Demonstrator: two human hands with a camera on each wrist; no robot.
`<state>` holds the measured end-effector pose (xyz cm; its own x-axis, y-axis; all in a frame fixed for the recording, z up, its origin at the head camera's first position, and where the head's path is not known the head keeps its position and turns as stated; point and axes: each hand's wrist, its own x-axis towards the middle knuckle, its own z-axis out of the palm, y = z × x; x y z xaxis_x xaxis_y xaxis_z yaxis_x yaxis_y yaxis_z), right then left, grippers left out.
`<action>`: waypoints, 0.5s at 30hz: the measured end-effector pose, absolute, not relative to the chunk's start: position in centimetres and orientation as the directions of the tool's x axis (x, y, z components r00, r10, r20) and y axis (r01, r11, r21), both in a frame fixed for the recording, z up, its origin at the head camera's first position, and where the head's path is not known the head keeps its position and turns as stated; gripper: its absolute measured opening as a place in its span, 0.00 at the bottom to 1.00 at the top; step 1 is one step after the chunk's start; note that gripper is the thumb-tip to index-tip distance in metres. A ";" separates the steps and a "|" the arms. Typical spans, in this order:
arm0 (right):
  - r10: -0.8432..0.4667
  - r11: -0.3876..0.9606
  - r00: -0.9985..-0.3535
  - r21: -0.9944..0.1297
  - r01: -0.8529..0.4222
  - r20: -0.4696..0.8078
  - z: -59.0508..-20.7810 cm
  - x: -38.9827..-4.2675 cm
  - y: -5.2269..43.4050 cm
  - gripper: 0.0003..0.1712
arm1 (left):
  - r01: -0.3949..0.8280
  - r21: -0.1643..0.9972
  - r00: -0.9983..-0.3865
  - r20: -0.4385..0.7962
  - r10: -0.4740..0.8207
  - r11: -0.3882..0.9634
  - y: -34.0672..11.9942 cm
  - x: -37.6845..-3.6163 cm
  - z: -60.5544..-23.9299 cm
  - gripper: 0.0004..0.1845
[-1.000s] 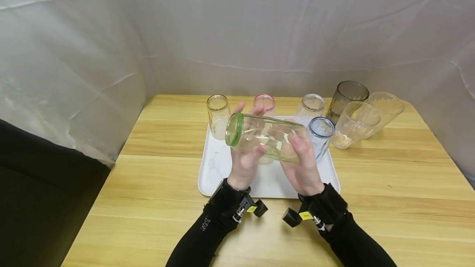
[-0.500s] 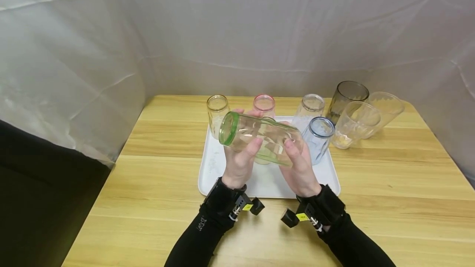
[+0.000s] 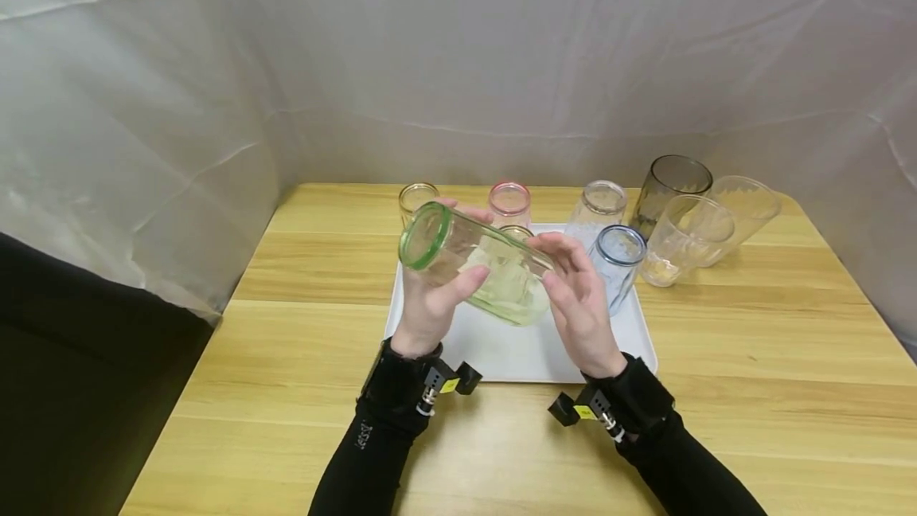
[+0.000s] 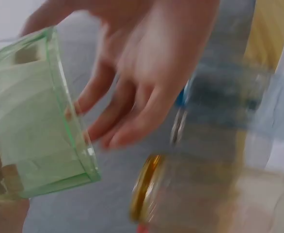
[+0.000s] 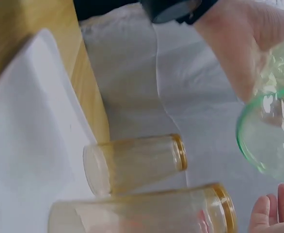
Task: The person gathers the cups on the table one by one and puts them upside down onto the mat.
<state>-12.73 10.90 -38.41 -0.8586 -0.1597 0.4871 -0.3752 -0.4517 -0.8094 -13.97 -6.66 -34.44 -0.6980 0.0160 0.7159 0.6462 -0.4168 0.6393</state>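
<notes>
My left hand (image 3: 423,309) grips a pale green drinking glass (image 3: 509,285) near its thick green base, thumb in front and fingers behind. The glass is tilted above a white tray (image 3: 494,361), its mouth facing right and downward. Beside the mouth is my right hand (image 3: 583,305), thumb and fingers spread around the rim in the head view. The left wrist view has the right hand (image 4: 151,63) with loosely extended fingers, tips right at the green glass's rim (image 4: 69,121). In the right wrist view, its fingers (image 5: 260,211) lie below the rim.
Upside-down glasses stand on the tray: amber (image 3: 418,196), pink (image 3: 510,201), clear (image 3: 600,201), blue (image 3: 618,265), and a yellowish one (image 3: 516,232) partly hidden by the green glass. Right of the tray stand an upright smoky glass (image 3: 673,181) and two clear tumblers (image 3: 688,241). A pale curtain hangs behind.
The green glass has moved left with my left hand and tilted more, base end higher. My right hand has slid from around its body to the rim end, its fingers loosening.
</notes>
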 end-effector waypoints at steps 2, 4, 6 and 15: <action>-0.137 -0.441 -0.854 -0.802 -0.402 0.503 -38.4 -12.9 11.0 0.19 | 0.655 0.637 -0.689 0.724 0.025 -0.406 -7.5 -14.1 -34.2 0.32; -0.111 -0.419 -0.851 -0.800 -0.429 0.514 -38.4 -13.1 11.2 0.18 | 0.669 0.636 -0.682 0.731 0.023 -0.384 -8.4 -14.3 -33.9 0.32; -0.082 -0.387 -0.855 -0.808 -0.446 0.511 -38.6 -13.3 11.4 0.18 | 0.684 0.646 -0.682 0.731 0.019 -0.339 -9.3 -14.5 -33.7 0.33; -0.002 -0.188 -0.876 -0.860 -0.474 0.483 -39.3 -14.1 11.4 0.15 | 0.668 0.741 -0.741 0.671 -0.034 0.067 -12.2 -15.4 -34.0 0.35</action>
